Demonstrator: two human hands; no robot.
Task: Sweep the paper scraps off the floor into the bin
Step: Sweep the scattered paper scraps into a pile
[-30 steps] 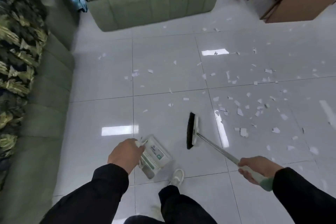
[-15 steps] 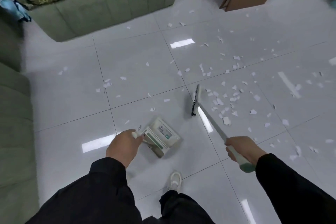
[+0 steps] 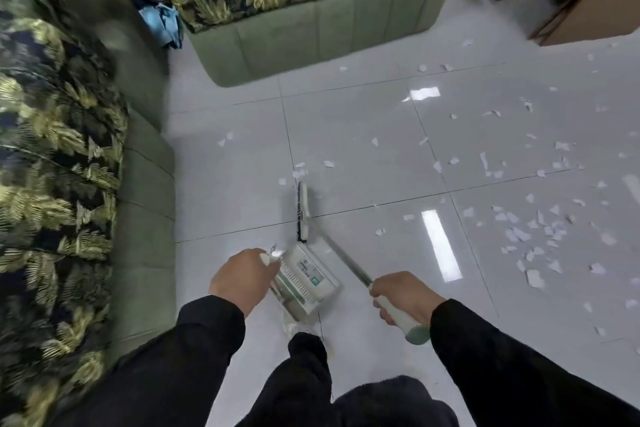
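Nearest you, your 2 black sleeves frame a dark trouser leg (image 3: 308, 367) and a pale shoe (image 3: 291, 322) on the white tile floor (image 3: 346, 135). Your left hand (image 3: 242, 279) is curled round the white handle of the dustpan (image 3: 304, 276), which sits just ahead of the shoe with its labelled grey body tipped toward the right. Your right hand (image 3: 403, 295) is wrapped round the pale green grip of the broom (image 3: 346, 262); its metal shaft runs up and to the left, passing just right of the dustpan. The broom head (image 3: 302, 211) stands edge-on just beyond the dustpan, dark bristles facing left, across a tile joint.

Just past the head lie a few paper scraps (image 3: 299, 172), near but not touching the bristles. Most of the scraps lie well to the right, in a dense scatter (image 3: 540, 236) and on across the far tiles. No bin is in view.

On your left runs a green sofa (image 3: 145, 218) with leaf-print cushions, blurred. A second sofa (image 3: 311, 35) of the same kind stands across the far side, with a blue cloth (image 3: 162, 24) in the corner between them. At far right is a brown wooden cabinet (image 3: 588, 10).
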